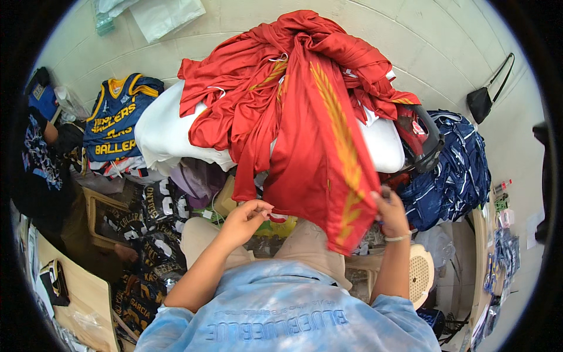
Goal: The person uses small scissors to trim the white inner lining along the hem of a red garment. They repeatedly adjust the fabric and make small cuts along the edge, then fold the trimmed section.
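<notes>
Right hand (pixel 392 216), head view: clamped on the right edge of the red garment (pixel 299 152), near its lower corner, thumb and fingers gathered on the cloth. Left hand (pixel 245 223): curled, thumb and forefinger tips close together, just beside the garment's hem; cannot tell whether anything is pinched.

Red garment: hung over the front edge of the white-covered board (pixel 384 146); long axis runs from the far edge toward the wearer, slanting slightly right. Narrow, gathered end points away, into the red heap (pixel 217 76); where garment and heap part cannot be told. Broad end points at the wearer, its lowest corner tipped right. Yellow leaf-patterned band (pixel 337 132) follows that axis.

Also present: navy-and-yellow jersey (pixel 117 120), beside the board's left end; navy garments (pixel 454 167), beyond its right end.
</notes>
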A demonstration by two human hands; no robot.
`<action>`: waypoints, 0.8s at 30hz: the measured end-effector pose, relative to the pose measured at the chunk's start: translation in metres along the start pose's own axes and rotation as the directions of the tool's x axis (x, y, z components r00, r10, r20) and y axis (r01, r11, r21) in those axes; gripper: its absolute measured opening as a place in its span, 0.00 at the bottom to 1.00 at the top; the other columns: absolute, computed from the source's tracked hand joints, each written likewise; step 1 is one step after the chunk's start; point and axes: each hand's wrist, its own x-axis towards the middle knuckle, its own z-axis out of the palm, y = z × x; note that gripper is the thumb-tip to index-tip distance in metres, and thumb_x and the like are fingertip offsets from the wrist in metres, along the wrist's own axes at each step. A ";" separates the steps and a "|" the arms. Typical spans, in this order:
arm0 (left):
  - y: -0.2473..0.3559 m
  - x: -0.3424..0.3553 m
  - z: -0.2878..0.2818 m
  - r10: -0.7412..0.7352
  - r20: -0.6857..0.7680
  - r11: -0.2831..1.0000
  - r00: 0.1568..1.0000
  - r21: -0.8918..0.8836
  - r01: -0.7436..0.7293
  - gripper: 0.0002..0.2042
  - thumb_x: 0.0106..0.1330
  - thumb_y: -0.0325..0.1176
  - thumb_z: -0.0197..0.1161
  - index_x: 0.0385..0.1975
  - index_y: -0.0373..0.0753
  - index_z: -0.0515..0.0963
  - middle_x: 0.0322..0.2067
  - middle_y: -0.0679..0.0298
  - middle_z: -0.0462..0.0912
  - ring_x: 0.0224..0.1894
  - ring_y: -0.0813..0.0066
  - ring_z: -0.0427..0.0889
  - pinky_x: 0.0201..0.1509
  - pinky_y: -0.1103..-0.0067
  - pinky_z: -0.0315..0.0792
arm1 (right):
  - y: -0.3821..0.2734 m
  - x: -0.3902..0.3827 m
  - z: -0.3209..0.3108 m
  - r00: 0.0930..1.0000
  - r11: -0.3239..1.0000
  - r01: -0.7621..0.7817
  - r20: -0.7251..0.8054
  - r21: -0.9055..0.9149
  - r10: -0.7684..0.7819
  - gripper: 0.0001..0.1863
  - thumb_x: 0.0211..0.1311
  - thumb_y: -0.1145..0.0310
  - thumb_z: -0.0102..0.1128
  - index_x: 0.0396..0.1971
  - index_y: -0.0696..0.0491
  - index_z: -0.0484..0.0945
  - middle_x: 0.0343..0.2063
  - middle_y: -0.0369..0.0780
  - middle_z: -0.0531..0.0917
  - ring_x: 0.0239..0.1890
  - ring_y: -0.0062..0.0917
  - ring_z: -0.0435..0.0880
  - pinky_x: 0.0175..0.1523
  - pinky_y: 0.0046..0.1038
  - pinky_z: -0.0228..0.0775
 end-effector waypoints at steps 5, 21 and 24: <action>0.007 0.009 0.010 0.079 0.052 0.995 0.996 0.051 -0.082 0.09 0.66 0.29 0.58 0.43 0.35 0.77 0.33 0.68 0.81 0.33 0.84 0.76 0.39 0.84 0.70 | -0.043 -0.025 -0.049 0.929 0.954 0.294 -0.250 0.050 -0.274 0.05 0.63 0.67 0.59 0.33 0.51 0.74 0.24 0.27 0.77 0.17 0.07 0.68 0.20 0.12 0.56; 0.075 -0.040 0.054 0.281 -0.016 0.956 0.960 -0.082 -0.281 0.21 0.67 0.34 0.60 0.56 0.34 0.64 0.47 0.59 0.75 0.50 0.77 0.74 0.54 0.78 0.69 | -0.089 -0.077 0.125 0.822 0.851 0.525 0.251 0.018 -0.512 0.30 0.52 0.82 0.64 0.57 0.58 0.67 0.38 0.39 0.83 0.25 0.13 0.74 0.30 0.15 0.66; 0.070 -0.034 0.051 0.237 -0.076 0.839 0.969 -0.487 -0.243 0.19 0.69 0.32 0.57 0.56 0.34 0.63 0.49 0.63 0.75 0.49 0.80 0.73 0.52 0.79 0.69 | -0.073 -0.077 0.126 0.834 0.859 0.499 0.330 -0.110 -0.442 0.17 0.47 0.77 0.70 0.39 0.58 0.75 0.29 0.34 0.80 0.23 0.11 0.69 0.30 0.15 0.63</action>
